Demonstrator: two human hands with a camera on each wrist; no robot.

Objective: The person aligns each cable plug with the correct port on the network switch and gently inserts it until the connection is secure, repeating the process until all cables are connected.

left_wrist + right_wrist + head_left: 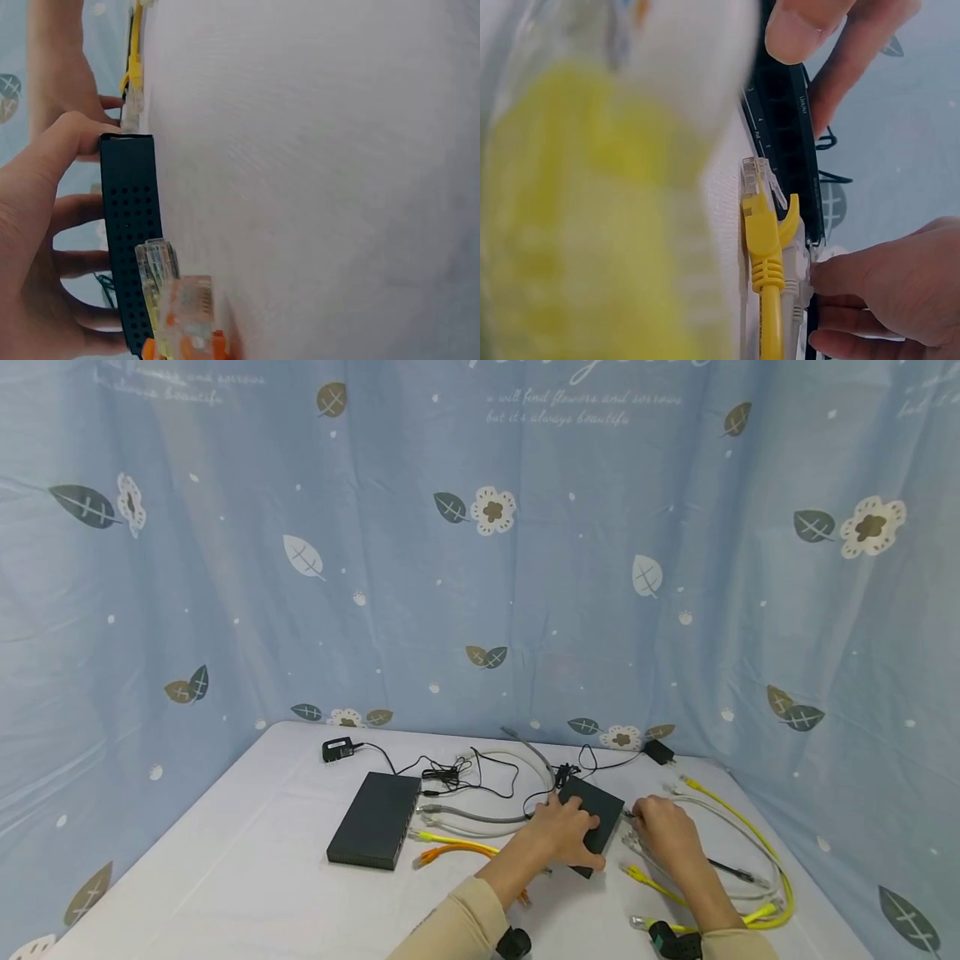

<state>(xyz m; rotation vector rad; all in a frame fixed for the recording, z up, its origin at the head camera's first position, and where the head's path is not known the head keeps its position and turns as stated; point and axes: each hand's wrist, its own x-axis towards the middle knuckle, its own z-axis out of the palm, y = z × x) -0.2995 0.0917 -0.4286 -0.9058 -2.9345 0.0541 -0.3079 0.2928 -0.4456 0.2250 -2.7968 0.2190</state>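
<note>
Currently, the left hand (558,832) lies spread across the top of the small box (602,803), fingers fairly straight and thumb near a corner on the port side. At that port side, the right hand (667,835) pinches the end of a black cable (729,867); whether its plug is seated in a port cannot be told. Just below, a yellow plug (761,234) lies beside the ports. Around the right forearm curve yellow and pale cables. The small box sits on the white table (258,852), right of the large box (375,818). Between them lie grey, white, yellow and orange cables (453,847). Farther back are two adapters (337,749) with thin black cords, and behind the table hangs a blue curtain (390,610).
</note>
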